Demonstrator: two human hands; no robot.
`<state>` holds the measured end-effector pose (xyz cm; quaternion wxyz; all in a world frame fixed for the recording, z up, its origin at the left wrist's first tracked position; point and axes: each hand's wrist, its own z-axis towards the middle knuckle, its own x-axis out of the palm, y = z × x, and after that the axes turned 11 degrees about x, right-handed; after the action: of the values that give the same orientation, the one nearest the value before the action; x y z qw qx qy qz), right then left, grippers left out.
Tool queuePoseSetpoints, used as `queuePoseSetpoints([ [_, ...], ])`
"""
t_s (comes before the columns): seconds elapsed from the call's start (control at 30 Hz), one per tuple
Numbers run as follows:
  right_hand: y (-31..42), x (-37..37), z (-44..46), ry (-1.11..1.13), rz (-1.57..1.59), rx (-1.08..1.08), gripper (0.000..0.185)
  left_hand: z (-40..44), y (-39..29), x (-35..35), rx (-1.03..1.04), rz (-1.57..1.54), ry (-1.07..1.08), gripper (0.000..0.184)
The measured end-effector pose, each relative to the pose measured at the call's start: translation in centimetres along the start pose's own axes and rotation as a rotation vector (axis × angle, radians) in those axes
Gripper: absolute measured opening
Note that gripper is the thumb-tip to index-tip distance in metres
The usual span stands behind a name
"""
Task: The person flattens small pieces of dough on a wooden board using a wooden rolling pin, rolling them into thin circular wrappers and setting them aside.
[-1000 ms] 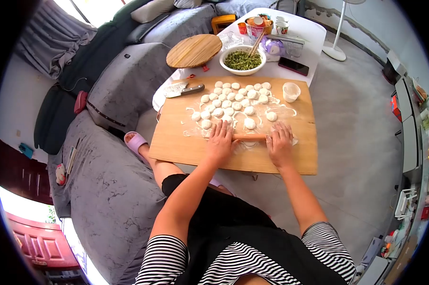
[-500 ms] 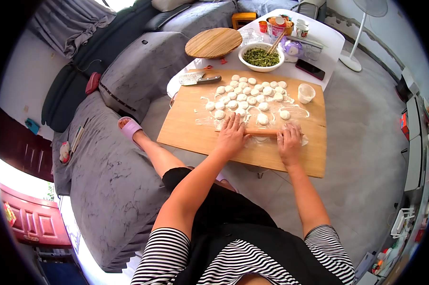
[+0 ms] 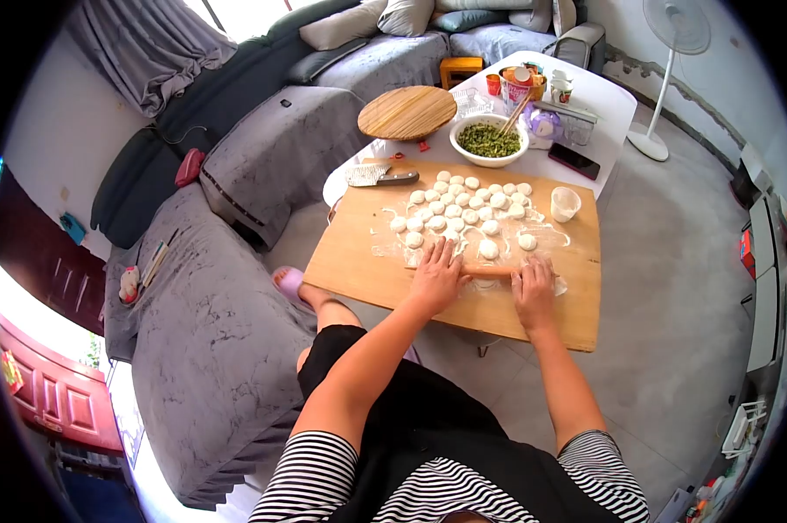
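A wooden rolling pin [image 3: 489, 271] lies crosswise near the front of the wooden board [image 3: 350, 253]. My left hand [image 3: 437, 281] rests over its left end, fingers stretched forward. On the right end, the fingers of my right hand [image 3: 533, 289] curl over the pin. Under the pin is a thin, pale patch, mostly hidden, which may be flattened dough. Just beyond it sits a round dough piece [image 3: 488, 249], with another dough piece [image 3: 528, 241] to its right. Several more small floured dough rounds [image 3: 453, 211] spread across the board behind my hands.
A cleaver [image 3: 381, 176] lies at the board's back left, a clear plastic cup [image 3: 565, 204] at its right. Behind stand a white bowl [image 3: 491, 160] of chopped green filling with chopsticks, a round slatted lid [image 3: 407, 113] and a phone [image 3: 574, 161]. A sofa [image 3: 210, 349] is left.
The view has tilted up, so the table and board appear lower. Both hands stay on the rolling pin. My slippered foot has drawn in toward the board.
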<state>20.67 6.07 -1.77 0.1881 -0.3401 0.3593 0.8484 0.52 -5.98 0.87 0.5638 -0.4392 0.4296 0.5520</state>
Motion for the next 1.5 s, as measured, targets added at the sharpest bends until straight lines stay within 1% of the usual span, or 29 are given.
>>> queuePoseSetpoints([
  [0.2, 0.3, -0.5, 0.1, 0.035, 0.014, 0.034, 0.031, -0.5, 0.4, 1.7, -0.009, -0.031, 0.019, 0.050],
  [0.27, 0.3, -0.7, 0.0, 0.033, 0.029, 0.046, 0.030, -0.2, 0.7, 0.9, 0.002, -0.017, -0.058, 0.050],
  [0.47, 0.5, -0.7, 0.2, 0.024, -0.020, 0.039, 0.026, -0.3, 1.0, 1.6, 0.012, -0.123, -0.117, 0.045],
  [0.53, 0.3, -0.6, 0.2, 0.076, 0.017, 0.048, 0.024, -0.2, 0.8, 1.2, 0.010, -0.160, -0.134, 0.043],
  [0.63, 0.4, -0.5, 0.0, 0.064, 0.047, 0.053, 0.023, 0.0, 0.9, 0.9, 0.028, -0.152, -0.179, 0.042],
  [0.7, 0.5, -0.4, 0.1, 0.070, 0.043, 0.070, 0.023, 0.4, 1.1, 1.1, 0.012, -0.125, -0.233, 0.048],
  [0.8, 0.6, -0.6, 0.1, 0.095, 0.012, 0.069, 0.023, 1.0, 1.1, 1.4, -0.016, -0.136, -0.271, 0.049],
  [0.97, 1.1, -1.1, 0.1, 0.134, -0.008, 0.052, 0.023, -0.9, 0.3, 1.6, -0.023, -0.176, -0.200, 0.054],
  [1.07, 1.4, -2.1, 0.5, 0.198, -0.017, 0.065, 0.026, -1.3, 0.1, 1.4, 0.011, -0.171, -0.185, 0.054],
  [1.13, 2.3, -2.3, 1.5, 0.205, -0.066, 0.091, 0.038, -0.9, 0.3, 0.6, 0.030, -0.179, -0.179, 0.052],
  [1.17, 2.1, -2.0, 2.2, 0.212, -0.068, 0.096, 0.038, 0.0, 0.7, 0.3, 0.017, -0.169, -0.197, 0.052],
  [1.2, 1.7, -1.5, 3.3, 0.258, -0.125, 0.049, 0.046, 1.0, 1.2, 0.2, 0.007, -0.156, -0.217, 0.052],
  [1.23, 1.5, -1.1, 3.8, 0.301, -0.181, 0.004, 0.055, 1.5, 1.5, 0.5, -0.006, -0.157, -0.182, 0.055],
  [1.27, 1.3, -1.1, 3.4, 0.302, -0.181, 0.008, 0.055, 1.3, 1.4, 0.5, -0.003, -0.159, -0.179, 0.055],
  [1.33, 0.9, -1.5, 2.4, 0.362, -0.181, -0.010, 0.060, 0.6, 1.2, 0.4, 0.029, -0.169, -0.081, 0.059],
  [1.43, 1.5, -3.2, -0.4, 0.399, -0.236, -0.019, 0.061, -2.4, -0.4, -0.3, 0.078, -0.226, -0.089, 0.062],
  [1.5, 1.6, -2.4, 0.7, 0.365, -0.225, 0.005, 0.062, -1.6, 0.4, 0.6, 0.046, -0.209, -0.092, 0.062],
])
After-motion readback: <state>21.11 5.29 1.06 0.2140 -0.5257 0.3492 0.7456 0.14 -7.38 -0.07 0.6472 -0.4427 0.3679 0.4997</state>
